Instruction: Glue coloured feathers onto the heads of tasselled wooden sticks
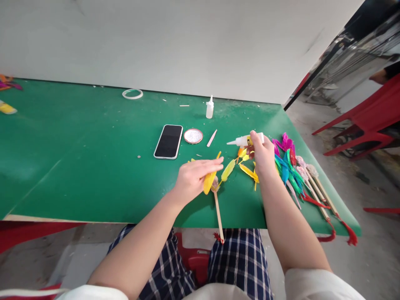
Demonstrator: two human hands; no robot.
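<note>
Between the fingers of my left hand [193, 177] is a yellow feather [210, 182], tilted with its narrow end up. Just beneath it lies a wooden stick [218, 214] with a pinkish round head and a red tassel, its lower end jutting past the table edge. A yellow-green feather [228, 171] reaches out from that head. My right hand [264, 154] grips a white glue bottle [245, 140] with a yellow label, its nozzle pointing left. Several loose yellow feathers [249, 171] lie below the bottle.
On the green table [93, 166] are a phone [168, 142], a round dish [193, 136], tweezers [211, 138], a small dropper bottle [209, 107] and a tape ring [132, 94]. Coloured feathers [286, 164] and several tasselled sticks [318, 193] lie right. A red chair [371, 112] stands beyond.
</note>
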